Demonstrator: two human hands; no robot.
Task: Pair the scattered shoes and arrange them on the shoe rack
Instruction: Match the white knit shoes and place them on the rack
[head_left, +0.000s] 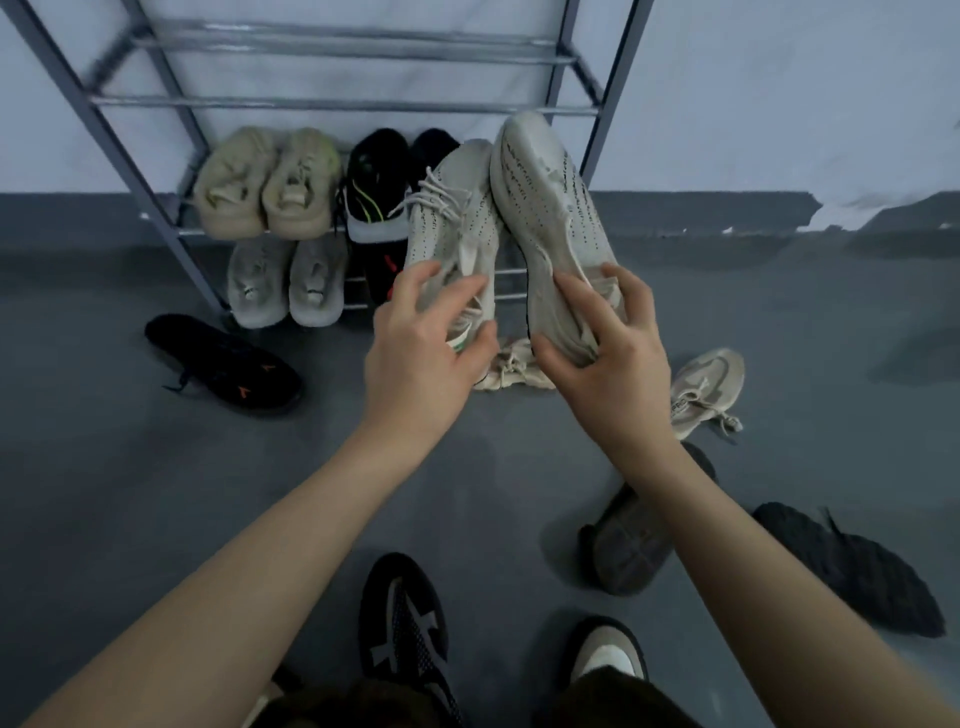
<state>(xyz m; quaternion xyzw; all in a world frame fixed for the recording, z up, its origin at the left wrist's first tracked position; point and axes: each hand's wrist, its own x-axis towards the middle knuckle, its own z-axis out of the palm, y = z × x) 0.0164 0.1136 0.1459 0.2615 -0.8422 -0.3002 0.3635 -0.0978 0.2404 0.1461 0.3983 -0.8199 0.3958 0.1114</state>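
Black patterned shoe (405, 623) lies nearest on the floor. Left hand (421, 358) grips one pale dotted sneaker (452, 228), right hand (613, 353) its mate (550, 208), before the shoe rack (130, 171). No lettering is legible.

Grey floor (130, 493) under scattered shoes (223, 364), rack (171, 244).

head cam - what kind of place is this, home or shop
Likely a home entryway or a plain room: a metal shoe rack against a bare pale wall, and loose shoes on a grey floor. No shop fittings show.
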